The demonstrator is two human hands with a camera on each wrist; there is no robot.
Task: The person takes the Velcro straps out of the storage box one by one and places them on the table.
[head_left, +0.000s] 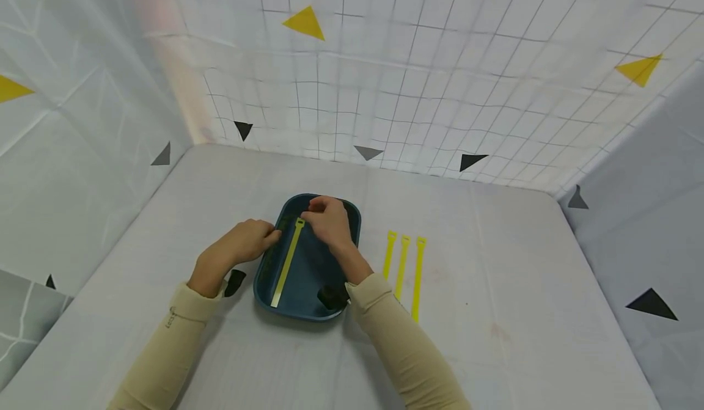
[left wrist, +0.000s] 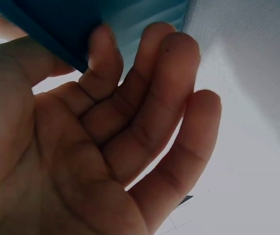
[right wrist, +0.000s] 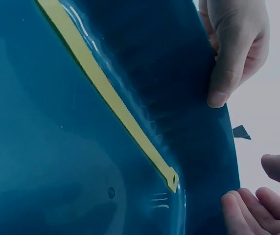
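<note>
A yellow cable tie [head_left: 288, 263] with a slotted head lies lengthwise in a dark blue tray [head_left: 310, 281]; its head end points away from me. My left hand [head_left: 244, 244] grips the tray's left rim, its thumb hooked over the edge. In the left wrist view, the fingers [left wrist: 174, 88] curve up along the tray's outer wall. My right hand [head_left: 330, 222] hovers over the far end of the tray, close to the tie's head. Its thumb and fingers [right wrist: 250, 213] stand apart in the right wrist view, with nothing between them.
Three more yellow cable ties [head_left: 404, 257] lie side by side right of the tray, partly hidden by my right sleeve [head_left: 407, 343]. White sheeting with grid lines [head_left: 385, 92] rises behind the white table [head_left: 522, 288].
</note>
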